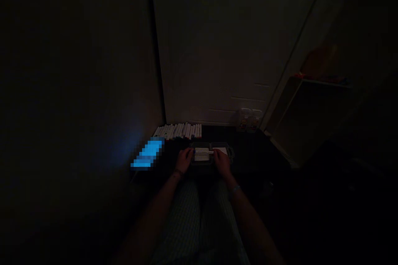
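The grip of the left hand (185, 158) is closed down to a pinch on one end of a slim white marker (203, 152), the end that looks dark or bluish. The right hand (221, 161) has its fingers bent in around the other end, with no gap that I can make out in this light. Between them the marker lies roughly level, directly above an opened clear case (201, 163) with pale inserts (202, 156) in its two halves; whether it touches the case, I cannot tell.

The likeliest trouble is a slip: with only the ends held, a sudden pull or a loosened pinch could drop the marker into the case or make it roll away. A wrist brushing the rim could also push the light case askew on the dark table (264, 153).

Beyond the left hand, a row of white markers (177, 131) leans close together near the wall (217, 70); a knock there could scatter several. A glowing blue screen (147, 154) sits nearer, at the left edge. Two clear packages (248, 121) stand farther right. The deep gloom makes misjudging any edge easier.
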